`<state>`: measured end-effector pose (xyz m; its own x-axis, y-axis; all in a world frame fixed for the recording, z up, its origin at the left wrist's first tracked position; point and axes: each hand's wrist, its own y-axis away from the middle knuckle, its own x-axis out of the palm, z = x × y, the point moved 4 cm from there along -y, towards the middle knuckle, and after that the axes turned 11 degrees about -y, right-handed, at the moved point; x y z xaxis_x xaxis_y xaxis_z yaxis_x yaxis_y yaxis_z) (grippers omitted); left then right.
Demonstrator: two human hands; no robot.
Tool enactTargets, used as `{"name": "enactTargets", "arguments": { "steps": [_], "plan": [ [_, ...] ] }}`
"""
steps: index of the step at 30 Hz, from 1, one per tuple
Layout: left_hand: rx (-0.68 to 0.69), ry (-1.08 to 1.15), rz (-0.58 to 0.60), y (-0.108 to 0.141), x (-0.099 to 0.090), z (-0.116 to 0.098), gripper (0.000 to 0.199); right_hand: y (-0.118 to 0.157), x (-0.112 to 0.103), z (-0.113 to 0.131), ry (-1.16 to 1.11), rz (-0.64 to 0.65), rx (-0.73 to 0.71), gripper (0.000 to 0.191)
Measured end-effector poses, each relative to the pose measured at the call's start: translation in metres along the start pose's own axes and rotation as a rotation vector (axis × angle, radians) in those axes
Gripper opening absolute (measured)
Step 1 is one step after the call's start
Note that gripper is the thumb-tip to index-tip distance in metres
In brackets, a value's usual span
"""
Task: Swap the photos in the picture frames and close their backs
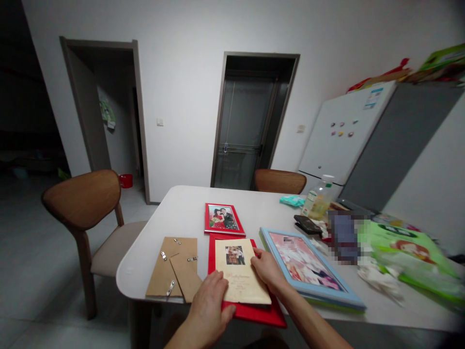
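Note:
A cream sheet [241, 278] with a small photo and printed lettering lies over a larger red picture frame [259, 314] at the table's near edge. My left hand [210, 308] rests along the lower left of both, its fingers at the sheet's edge and its thumb apart on the red. At the right edge of the sheet, my right hand [268, 268] is closed, gripping the paper with its fingertips. Beyond them lies a smaller red-framed couple photo [223, 218]. Brown backing boards [163, 271] with metal clips are to the left.
A blue-framed picture [308, 264] lies right of my hands. Farther right are a plastic bottle [319, 198], a dark wallet-like item [307, 224], crumpled tissue [379, 281] and a green package [410, 249]. Wooden chairs [85, 198] stand at the left and far side of the white table [181, 206].

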<state>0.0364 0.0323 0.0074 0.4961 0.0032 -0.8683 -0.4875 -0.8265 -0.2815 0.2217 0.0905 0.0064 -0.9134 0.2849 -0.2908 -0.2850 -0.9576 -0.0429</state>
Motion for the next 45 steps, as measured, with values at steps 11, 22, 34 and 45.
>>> {"name": "enactTargets", "arguments": {
  "steps": [11,22,34,45],
  "plan": [
    [-0.001,-0.164,0.181,0.004,-0.007,-0.018,0.053,0.004,0.008,0.009,0.722,-0.083,-0.169,0.029],
    [0.046,-0.150,-0.007,0.024,-0.016,0.022,0.056,0.024,0.036,0.031,0.588,0.043,-0.382,0.032],
    [-0.173,-0.370,-0.235,0.057,-0.049,0.140,0.043,0.073,0.149,0.061,0.401,0.383,-0.440,0.049],
    [0.031,-0.232,-0.066,0.003,-0.038,0.008,0.046,0.071,0.012,0.056,0.272,0.346,-0.390,0.037]
  ]
}}
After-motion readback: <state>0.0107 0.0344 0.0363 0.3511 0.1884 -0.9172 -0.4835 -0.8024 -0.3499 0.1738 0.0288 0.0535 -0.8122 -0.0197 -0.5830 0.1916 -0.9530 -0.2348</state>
